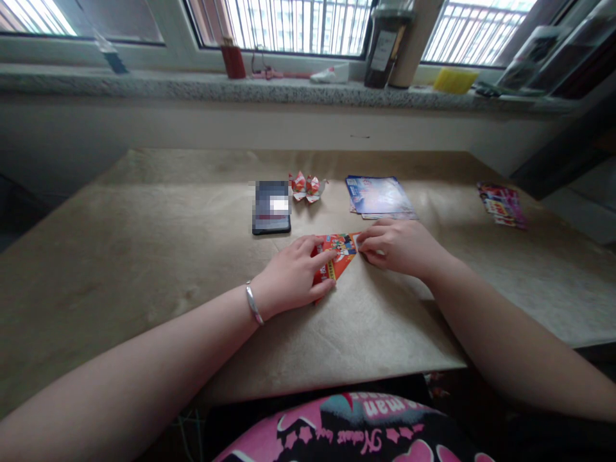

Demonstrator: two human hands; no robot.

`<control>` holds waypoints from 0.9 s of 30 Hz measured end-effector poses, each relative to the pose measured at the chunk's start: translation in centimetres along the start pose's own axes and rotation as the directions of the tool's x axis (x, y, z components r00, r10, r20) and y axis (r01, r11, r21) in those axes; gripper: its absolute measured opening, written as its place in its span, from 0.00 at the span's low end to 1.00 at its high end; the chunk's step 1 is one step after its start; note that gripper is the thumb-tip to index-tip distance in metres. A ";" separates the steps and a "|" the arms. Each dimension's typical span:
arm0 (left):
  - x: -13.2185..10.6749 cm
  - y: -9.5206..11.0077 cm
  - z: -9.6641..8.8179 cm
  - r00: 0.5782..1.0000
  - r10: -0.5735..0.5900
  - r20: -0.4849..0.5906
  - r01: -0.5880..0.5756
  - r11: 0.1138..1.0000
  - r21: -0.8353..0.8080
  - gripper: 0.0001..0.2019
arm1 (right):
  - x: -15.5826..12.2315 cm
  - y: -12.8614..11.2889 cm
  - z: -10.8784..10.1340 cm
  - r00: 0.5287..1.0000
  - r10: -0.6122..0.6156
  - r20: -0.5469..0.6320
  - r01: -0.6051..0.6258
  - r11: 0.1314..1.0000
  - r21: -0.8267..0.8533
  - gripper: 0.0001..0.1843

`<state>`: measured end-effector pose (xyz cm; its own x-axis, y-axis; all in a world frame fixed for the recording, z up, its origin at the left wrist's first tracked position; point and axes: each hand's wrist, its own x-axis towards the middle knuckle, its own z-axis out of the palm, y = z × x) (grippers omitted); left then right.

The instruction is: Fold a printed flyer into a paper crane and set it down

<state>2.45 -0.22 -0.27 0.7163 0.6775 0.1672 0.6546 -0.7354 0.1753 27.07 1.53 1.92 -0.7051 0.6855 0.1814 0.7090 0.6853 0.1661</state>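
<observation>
A colourful orange-red paper point(342, 253), folded into a triangle, lies flat on the tan table point(158, 244). My left hand point(294, 276), with a silver bracelet at the wrist, presses its fingers down on the paper's left part. My right hand point(402, 247) pinches the paper's right corner with closed fingers. A small folded red-and-white paper figure point(307, 187) sits farther back.
A dark phone point(271, 206) lies left of the paper figure. A stack of blue printed sheets point(378, 196) rests behind my right hand, and a pink leaflet point(501, 204) at the far right. The window ledge point(192, 86) holds a red cup, a dark jar and a yellow sponge.
</observation>
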 end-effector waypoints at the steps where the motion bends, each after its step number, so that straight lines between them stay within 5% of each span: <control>1: 0.0 0.0 0.0 1.000 0.000 0.001 0.000 1.000 -0.001 0.24 | 0.0 0.0 0.0 1.000 0.019 0.002 -0.019 1.000 -0.013 0.11; 16: 0.0 0.0 0.1 1.000 0.014 -0.009 -0.014 1.000 0.005 0.23 | 0.2 0.2 0.1 0.950 0.301 0.089 -0.288 0.948 -0.135 0.15; 27: -0.1 0.0 0.1 1.000 0.019 -0.018 -0.019 1.000 0.012 0.23 | 0.2 0.6 0.3 0.912 0.395 0.108 -0.370 0.908 -0.195 0.16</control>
<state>2.43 -0.29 -0.39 0.7240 0.6637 0.1879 0.6439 -0.7480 0.1608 27.37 2.18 1.75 -0.3645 0.9226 0.1265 0.9070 0.3209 0.2726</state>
